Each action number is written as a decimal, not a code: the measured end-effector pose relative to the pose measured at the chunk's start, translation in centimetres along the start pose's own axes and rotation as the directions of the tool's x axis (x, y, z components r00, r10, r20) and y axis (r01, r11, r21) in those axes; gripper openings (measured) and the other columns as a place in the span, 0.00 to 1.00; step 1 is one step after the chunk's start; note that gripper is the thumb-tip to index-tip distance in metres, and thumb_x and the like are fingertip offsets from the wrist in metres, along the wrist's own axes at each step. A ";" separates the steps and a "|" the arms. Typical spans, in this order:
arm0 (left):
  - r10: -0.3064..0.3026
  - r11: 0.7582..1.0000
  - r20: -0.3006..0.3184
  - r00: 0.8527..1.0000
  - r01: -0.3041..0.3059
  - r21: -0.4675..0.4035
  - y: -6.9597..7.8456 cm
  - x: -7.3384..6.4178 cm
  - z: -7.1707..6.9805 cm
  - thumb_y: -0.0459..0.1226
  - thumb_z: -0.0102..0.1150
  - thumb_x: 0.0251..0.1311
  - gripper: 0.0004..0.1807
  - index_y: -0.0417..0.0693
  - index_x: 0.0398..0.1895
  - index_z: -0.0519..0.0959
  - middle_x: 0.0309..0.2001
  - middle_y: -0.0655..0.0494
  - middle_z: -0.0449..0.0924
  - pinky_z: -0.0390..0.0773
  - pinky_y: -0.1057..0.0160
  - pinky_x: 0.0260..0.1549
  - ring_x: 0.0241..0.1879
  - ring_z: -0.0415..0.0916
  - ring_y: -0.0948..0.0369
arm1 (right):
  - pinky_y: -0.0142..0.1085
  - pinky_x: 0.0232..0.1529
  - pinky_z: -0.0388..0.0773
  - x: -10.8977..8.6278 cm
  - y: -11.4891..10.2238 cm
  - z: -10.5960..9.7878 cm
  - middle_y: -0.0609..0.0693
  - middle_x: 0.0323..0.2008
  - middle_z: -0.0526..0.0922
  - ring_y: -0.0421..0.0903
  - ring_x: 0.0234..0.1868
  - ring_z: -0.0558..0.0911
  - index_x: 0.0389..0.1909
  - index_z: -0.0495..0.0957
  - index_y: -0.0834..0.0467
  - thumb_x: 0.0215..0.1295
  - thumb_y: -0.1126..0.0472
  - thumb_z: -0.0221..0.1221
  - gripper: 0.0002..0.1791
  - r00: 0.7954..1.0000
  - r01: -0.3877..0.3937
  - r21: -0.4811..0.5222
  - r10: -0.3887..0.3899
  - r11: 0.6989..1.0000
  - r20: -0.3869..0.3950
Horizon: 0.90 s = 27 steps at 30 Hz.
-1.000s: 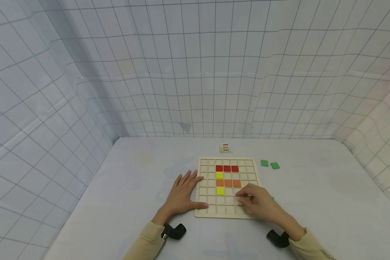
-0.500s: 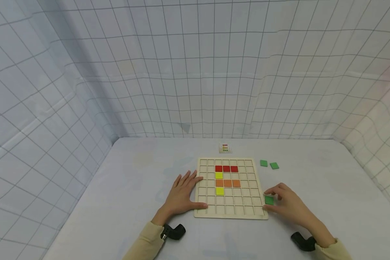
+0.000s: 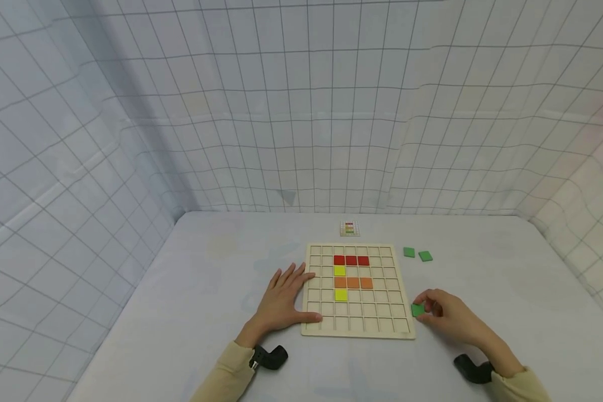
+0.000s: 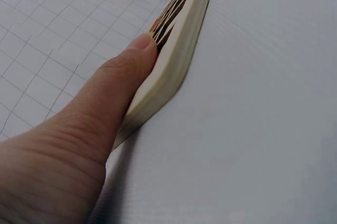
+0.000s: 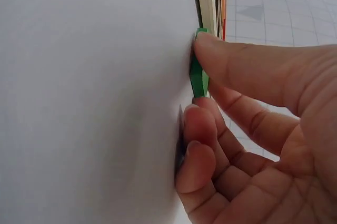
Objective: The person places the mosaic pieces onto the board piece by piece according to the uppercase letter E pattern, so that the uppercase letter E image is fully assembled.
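Note:
My left hand (image 3: 280, 304) lies spread on the left edge of a pale wooden grid board (image 3: 331, 324). Its thumb presses the near left part, as the left wrist view also shows. Just off the board's right edge, my right hand (image 3: 449, 315) pinches a square green tile (image 3: 418, 310) between thumb and fingers. In the right wrist view this green tile (image 5: 198, 71) is seen edge-on, low over the table. Set in the board are red tiles (image 3: 351, 261), orange tiles (image 3: 353, 283), an upper yellow tile (image 3: 339, 271) and a lower yellow tile (image 3: 340, 295).
Two more green tiles, one nearer the board (image 3: 409, 252) and one farther right (image 3: 425, 255), lie beyond its right side. A small card (image 3: 349, 229) with a coloured grid lies behind the board. Grid-patterned curtains (image 3: 301, 111) surround the white table (image 3: 206, 312).
My right hand has moved from over the board to the right and now pinches the green tile beside it. The left hand has stayed in place.

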<state>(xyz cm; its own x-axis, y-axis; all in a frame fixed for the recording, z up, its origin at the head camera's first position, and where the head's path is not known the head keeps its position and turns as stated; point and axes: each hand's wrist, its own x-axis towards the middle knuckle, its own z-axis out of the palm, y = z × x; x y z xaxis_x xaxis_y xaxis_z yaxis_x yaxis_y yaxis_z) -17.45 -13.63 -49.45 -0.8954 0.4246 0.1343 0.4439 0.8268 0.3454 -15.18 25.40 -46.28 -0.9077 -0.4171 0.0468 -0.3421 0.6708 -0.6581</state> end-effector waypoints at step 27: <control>0.021 1.000 -0.028 0.999 -0.021 -0.020 -0.1 -0.1 0.1 0.72 0.56 0.43 0.52 0.57 0.70 0.61 0.74 0.54 0.49 0.38 0.48 0.67 0.72 0.40 0.54 | 0.30 0.21 0.68 0.6 -1.4 0.9 0.45 0.26 0.72 0.38 0.22 0.70 0.34 0.76 0.57 0.53 0.73 0.66 0.11 0.960 -0.052 -0.038 0.039 0.998 -0.276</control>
<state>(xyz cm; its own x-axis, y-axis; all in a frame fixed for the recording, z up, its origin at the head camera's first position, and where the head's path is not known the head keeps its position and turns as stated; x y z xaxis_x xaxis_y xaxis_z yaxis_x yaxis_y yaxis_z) -17.39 -13.76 -49.62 -0.8866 0.4312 0.1675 0.4622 0.8101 0.3607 -14.98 23.67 -45.99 -0.9522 -0.2049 0.2266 -0.3037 0.7141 -0.6307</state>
